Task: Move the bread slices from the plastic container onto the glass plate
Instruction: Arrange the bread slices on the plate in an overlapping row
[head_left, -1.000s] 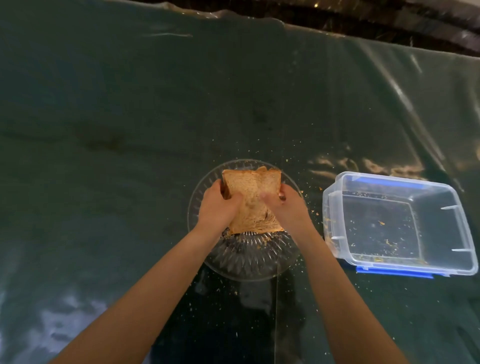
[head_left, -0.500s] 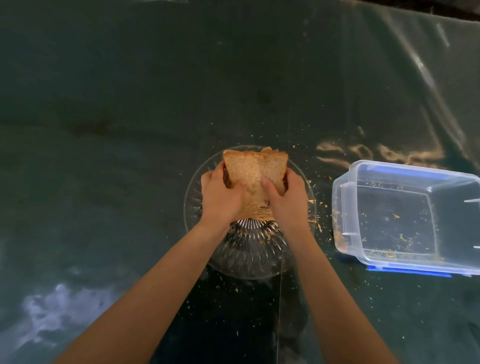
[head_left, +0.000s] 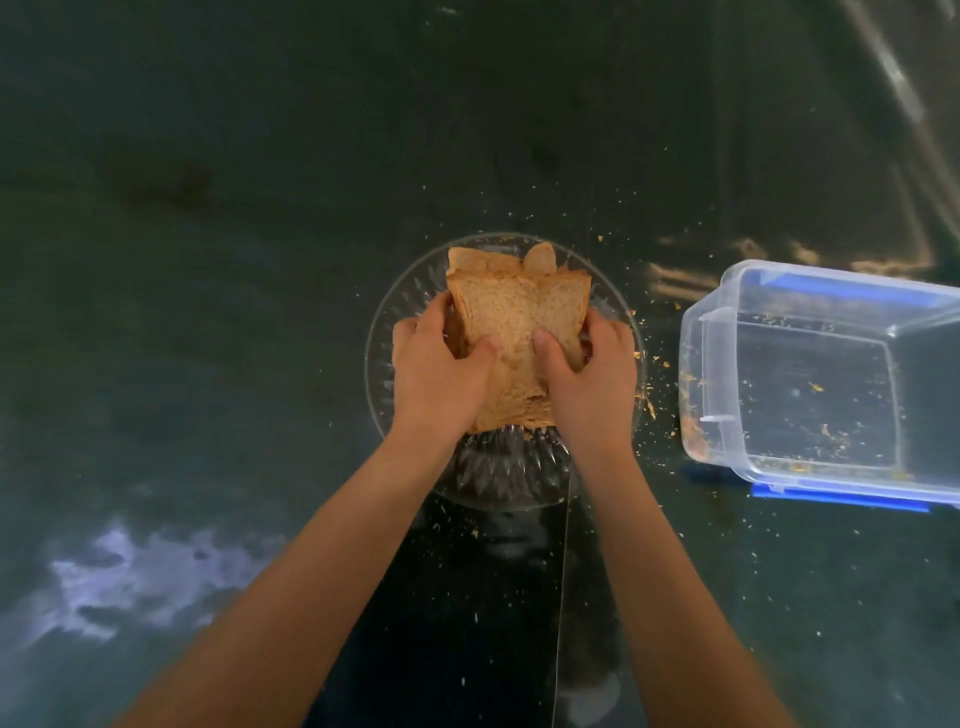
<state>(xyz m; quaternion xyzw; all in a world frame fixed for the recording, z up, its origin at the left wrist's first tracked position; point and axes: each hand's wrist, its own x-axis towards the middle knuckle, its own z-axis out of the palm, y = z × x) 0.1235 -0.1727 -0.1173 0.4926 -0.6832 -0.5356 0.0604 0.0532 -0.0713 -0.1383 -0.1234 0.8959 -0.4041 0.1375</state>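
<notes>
A stack of brown bread slices (head_left: 514, 306) sits over the round glass plate (head_left: 400, 306) in the middle of the view. My left hand (head_left: 436, 369) grips the stack's left side, thumb on top. My right hand (head_left: 587, 379) grips its right side the same way. The near part of the stack is hidden under both hands. The clear plastic container (head_left: 810, 462) with blue clips stands to the right of the plate, holding only crumbs.
The table is covered with a dark green glossy sheet (head_left: 208, 260). Bread crumbs (head_left: 649, 405) lie scattered between plate and container and along the near side.
The view has shifted, so the plate and container sit further right and higher. Both hands have kept their grip on the stack, lowering it closer onto the plate.
</notes>
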